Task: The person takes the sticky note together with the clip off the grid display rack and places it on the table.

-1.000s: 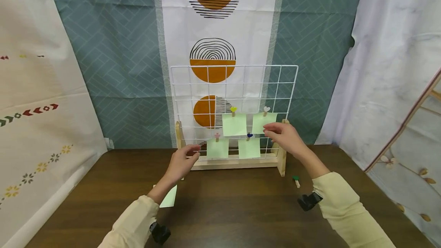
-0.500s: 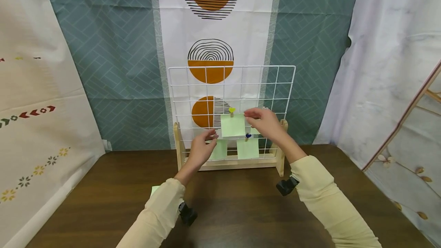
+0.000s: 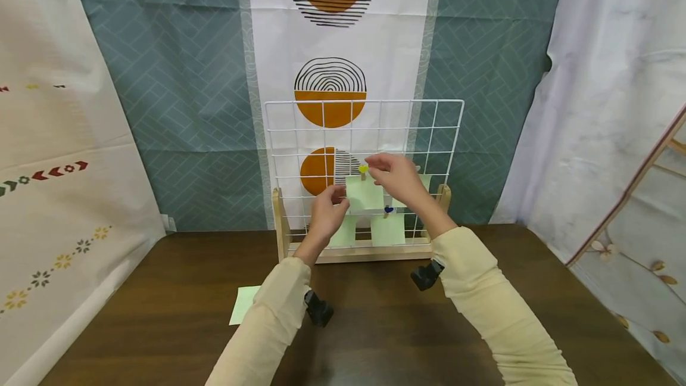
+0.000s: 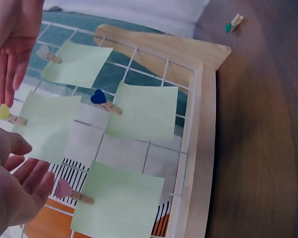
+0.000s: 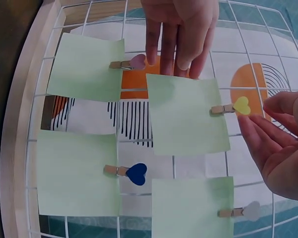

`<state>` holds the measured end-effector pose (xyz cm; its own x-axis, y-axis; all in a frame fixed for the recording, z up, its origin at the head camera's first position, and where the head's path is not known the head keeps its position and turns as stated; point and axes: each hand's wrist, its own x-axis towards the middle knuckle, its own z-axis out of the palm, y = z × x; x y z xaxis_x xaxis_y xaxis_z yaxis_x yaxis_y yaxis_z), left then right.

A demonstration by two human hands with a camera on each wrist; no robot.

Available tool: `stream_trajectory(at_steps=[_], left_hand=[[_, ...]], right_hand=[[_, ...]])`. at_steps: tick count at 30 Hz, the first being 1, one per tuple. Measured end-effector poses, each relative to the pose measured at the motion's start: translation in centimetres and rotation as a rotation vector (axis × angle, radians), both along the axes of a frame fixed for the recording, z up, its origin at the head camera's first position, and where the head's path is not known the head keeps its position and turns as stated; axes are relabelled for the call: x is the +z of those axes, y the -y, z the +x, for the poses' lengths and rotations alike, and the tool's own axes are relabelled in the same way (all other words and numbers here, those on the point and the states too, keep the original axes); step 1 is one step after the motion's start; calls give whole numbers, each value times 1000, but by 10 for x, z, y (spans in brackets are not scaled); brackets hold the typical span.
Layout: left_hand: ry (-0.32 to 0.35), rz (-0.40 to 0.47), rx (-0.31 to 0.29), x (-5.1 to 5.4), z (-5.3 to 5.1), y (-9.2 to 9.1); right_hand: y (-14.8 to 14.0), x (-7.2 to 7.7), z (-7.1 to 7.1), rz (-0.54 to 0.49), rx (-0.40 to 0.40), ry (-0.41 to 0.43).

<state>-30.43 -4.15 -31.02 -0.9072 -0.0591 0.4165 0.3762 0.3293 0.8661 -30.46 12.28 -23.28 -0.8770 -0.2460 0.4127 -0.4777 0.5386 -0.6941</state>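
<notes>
A pale green paper note [image 3: 364, 194] hangs on a white wire grid [image 3: 379, 128] by a small wooden clothespin with a yellow heart [image 5: 242, 105]. My right hand [image 3: 399, 179] is beside this clothespin, thumb and fingers parted near the heart and not closed on it. At the note's left edge is my left hand [image 3: 328, 213], its fingers loosely bent; whether they touch the paper I cannot tell. Other notes hang from clothespins with a pink heart [image 4: 63, 188], a blue heart [image 4: 97, 96] and a white heart [image 5: 251, 211].
The grid stands in a wooden base [image 3: 370, 253] on a dark brown table [image 3: 370, 326]. Another green note [image 3: 243, 304] lies on the table, partly under the left sleeve. A green-topped clothespin [image 4: 234, 23] lies on the table beyond the base. Patterned cloths hang behind.
My right hand has moved left from the white-heart note to the yellow-heart clothespin. My left hand has come right and up to the edge of the yellow-heart note.
</notes>
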Motion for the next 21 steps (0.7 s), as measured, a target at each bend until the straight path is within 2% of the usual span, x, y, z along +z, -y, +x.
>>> stream_trajectory(at_steps=[6, 15, 21], left_hand=[[26, 50, -1, 3, -6, -3], [26, 97, 73, 6, -7, -11], [27, 97, 95, 9, -8, -16]], right_hand=[[6, 0, -7, -11, 2, 33], [14, -1, -13, 6, -15, 94], [16, -3, -16, 15, -20, 80]])
